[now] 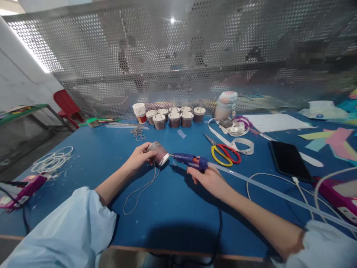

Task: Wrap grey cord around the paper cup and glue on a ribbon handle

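My left hand (141, 156) is wrapped round a small paper cup (158, 152) wound with grey-brown cord, tipped on its side with its white rim facing right. A loose tail of thin grey cord (137, 192) trails from the cup onto the table. In my right hand (208, 178) is a blue hot glue gun (187, 159), its nozzle at the cup's white rim; whether it touches I cannot tell. A long clear glue stick (251, 180) sticks out of the gun's back toward the lower right.
Several cord-wrapped cups (174, 120) and a stack of paper cups (139, 110) line the back of the blue table (92, 160). Scissors (224, 152), white ribbon (245, 147) and a phone (290, 160) lie right. Power strips (22, 191) and cables flank both sides; a perforated metal screen (173, 67) stands behind.
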The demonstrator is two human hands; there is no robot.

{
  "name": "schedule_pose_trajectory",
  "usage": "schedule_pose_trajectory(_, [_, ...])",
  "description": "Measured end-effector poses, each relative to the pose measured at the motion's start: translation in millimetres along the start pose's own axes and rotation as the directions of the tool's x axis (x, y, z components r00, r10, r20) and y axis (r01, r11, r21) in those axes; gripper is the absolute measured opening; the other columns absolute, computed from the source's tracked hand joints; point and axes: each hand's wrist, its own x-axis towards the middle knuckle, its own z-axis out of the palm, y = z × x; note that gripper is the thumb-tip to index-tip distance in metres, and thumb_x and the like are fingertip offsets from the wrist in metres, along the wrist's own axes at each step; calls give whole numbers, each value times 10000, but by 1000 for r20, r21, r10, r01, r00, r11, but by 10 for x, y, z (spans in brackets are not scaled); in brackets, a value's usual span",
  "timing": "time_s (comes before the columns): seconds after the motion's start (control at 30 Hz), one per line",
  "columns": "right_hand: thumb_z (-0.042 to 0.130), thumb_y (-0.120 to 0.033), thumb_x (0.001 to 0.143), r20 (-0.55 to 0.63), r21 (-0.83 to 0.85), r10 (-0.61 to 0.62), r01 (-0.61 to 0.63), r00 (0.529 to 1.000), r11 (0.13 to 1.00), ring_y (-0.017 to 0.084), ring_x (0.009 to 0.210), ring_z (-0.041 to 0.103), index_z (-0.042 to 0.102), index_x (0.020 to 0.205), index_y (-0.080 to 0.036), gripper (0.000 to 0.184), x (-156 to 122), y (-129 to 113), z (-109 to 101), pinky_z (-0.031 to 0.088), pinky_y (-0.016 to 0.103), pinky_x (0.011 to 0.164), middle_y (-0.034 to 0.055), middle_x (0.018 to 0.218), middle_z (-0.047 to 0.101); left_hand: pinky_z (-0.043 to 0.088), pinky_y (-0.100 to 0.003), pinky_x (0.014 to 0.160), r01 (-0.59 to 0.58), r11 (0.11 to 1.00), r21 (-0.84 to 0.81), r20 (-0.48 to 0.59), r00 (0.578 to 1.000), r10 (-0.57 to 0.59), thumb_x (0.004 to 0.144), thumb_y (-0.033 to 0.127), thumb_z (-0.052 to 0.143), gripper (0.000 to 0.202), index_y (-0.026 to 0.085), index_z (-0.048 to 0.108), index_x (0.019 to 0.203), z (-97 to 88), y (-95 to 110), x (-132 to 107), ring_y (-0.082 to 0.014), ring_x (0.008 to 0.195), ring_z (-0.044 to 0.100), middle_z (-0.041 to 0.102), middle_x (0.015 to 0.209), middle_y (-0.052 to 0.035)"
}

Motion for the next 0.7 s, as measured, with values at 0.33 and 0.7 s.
schedule_pose_trajectory(0.33, [547, -452, 771, -71, -22, -43, 41, 997, 999, 123, 522, 450, 499, 719, -221, 242, -103, -181, 105, 346, 252, 517, -47, 573, 498, 432, -231, 471, -46, 998, 44, 12, 999, 45, 705, 267, 694, 147, 165, 625, 785, 44, 52, -82, -104, 513, 529, 584, 653, 9])
schedule_pose_trajectory(0.7, [546, -475, 773, -96, -41, -43, 39, 994, 998, 120, 516, 421, 455, 686, -224, 281, -87, -139, 107, 334, 250, 517, -54, 559, 468, 418, -251, 492, -99, 990, 102, 36, 995, 95, 699, 226, 686, 109, 169, 625, 769, 39, 76, -108, -111, 500, 528, 598, 636, 14])
